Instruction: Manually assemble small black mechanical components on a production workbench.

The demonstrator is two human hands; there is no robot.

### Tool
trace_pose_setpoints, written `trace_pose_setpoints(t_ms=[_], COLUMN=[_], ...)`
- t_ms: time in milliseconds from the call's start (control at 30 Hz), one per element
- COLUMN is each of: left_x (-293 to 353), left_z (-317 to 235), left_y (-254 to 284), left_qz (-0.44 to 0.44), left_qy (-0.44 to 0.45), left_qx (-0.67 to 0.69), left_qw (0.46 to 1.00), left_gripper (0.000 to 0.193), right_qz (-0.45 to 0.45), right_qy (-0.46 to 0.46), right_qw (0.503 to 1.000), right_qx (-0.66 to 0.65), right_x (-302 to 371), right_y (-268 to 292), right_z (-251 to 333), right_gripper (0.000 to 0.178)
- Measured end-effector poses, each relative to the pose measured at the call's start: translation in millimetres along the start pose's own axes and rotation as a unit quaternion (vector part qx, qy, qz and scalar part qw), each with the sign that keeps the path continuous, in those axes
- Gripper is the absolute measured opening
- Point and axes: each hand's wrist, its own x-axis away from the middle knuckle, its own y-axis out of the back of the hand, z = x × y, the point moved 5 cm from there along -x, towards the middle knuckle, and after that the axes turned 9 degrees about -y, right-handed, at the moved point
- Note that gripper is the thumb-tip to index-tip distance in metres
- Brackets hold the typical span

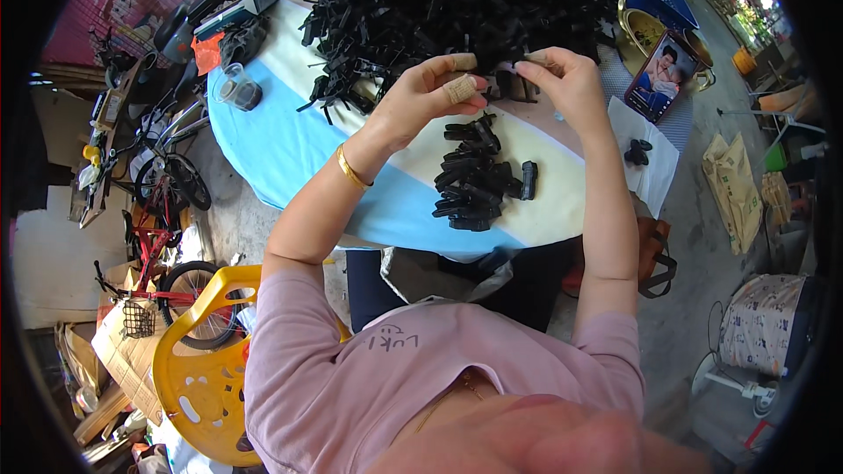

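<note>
My left hand (430, 96): fingers bent, thumb and index tips close together, narrow pinch shape, tan tape (459, 89) on a finger. My right hand (572, 83): thumb and index also drawn in narrow, facing the left across a small gap. A small black piece (504, 82) shows in that gap, near my right thumb; too small and dark, so I cannot tell which hand has it, or whether either pinch is fully closed on anything.

Just beyond my fingers, the big heap of black parts (465, 0) covers the far side of the table. Nearer me, below my hands, the short stack of black parts (470, 180) lies on the striped cloth (272, 145), with a lone black part (529, 181) standing out just right of it. Gold bangle (352, 168) on my left wrist.

Right side: white sheet (660, 177) with a few black bits (637, 153) on it; phone (660, 77), tilted up, a picture on its screen, in front of a gold-coloured pot (630, 17). Left side: clear cup (239, 93), something dark inside, near the table edge.

Further out: grey bag (406, 283) at my lap, yellow chair (189, 377) to my left, red bicycle (151, 250) beyond it, tan sack (733, 193) on the floor to my right.
</note>
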Motion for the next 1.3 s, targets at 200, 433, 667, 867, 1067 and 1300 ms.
trace_pose_setpoints(t_ms=[200,433,667,867,1067,1300], left_x=[-2.1,-4.8,-4.7,1.4,6.8,9.8], left_z=[-6.6,-16.0,-12.1,-9.8,-17.4,-12.8], left_y=[-1.2,3.9,9.8,-0.1,-6.9,-5.3], left_qz=[0.058,0.106,-0.052,-0.060,-0.058,-0.050], left_qy=[-0.046,-0.122,-0.130,-0.167,-0.163,-0.223], left_qx=[0.149,0.194,0.098,-0.033,-0.110,-0.087], left_qw=[0.986,0.968,0.985,0.984,0.979,0.970], left_gripper=[0.068,0.058,0.037,0.034,0.030,0.027], right_qz=[0.134,0.145,0.057,0.130,0.140,0.133], right_qy=[0.088,0.106,0.035,0.032,0.033,0.001], right_qw=[0.982,0.982,0.986,0.975,0.972,0.970], right_qx=[-0.095,-0.065,-0.151,-0.179,-0.184,-0.201], right_x=[20.7,23.0,14.6,24.9,26.8,31.2], right_y=[-38.7,-49.2,-29.4,-52.6,-52.8,-59.5], right_z=[22.0,21.2,9.8,16.8,20.8,18.0], right_gripper=[0.013,0.017,0.014,0.017,0.016,0.015])
